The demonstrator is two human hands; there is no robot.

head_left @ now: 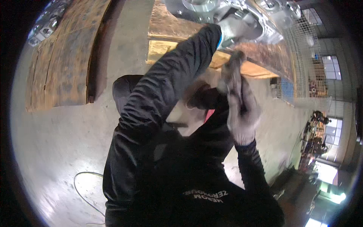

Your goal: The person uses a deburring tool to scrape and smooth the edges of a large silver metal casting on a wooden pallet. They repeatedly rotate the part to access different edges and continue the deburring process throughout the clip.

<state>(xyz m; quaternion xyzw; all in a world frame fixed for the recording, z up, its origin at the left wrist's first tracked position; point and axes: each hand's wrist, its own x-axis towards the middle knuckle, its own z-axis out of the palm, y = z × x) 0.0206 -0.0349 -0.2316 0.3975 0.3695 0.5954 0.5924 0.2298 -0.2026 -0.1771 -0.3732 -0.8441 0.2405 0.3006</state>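
Note:
My left arm, in a black sleeve, reaches up and across to a silvery metal casting (261, 32) with round openings, on a wooden platform. At the casting, my left hand (228, 32) wears a pale glove; its fingers blend into the bright metal and cannot be made out. Below and to the right, apart from the casting, is my right hand (244, 111) in a soiled whitish-grey glove. Its blurred fingers look closed around a slim grey shape (231, 73) that points up toward the platform's edge; its kind cannot be told.
The wooden platform (166, 26) carries more metal castings (196, 5) at the top. Another wooden platform (64, 72) stands at left, with castings (47, 28) at its far end. A wire mesh cage (302, 72) stands at right. A thin hose (77, 185) curves over the concrete floor.

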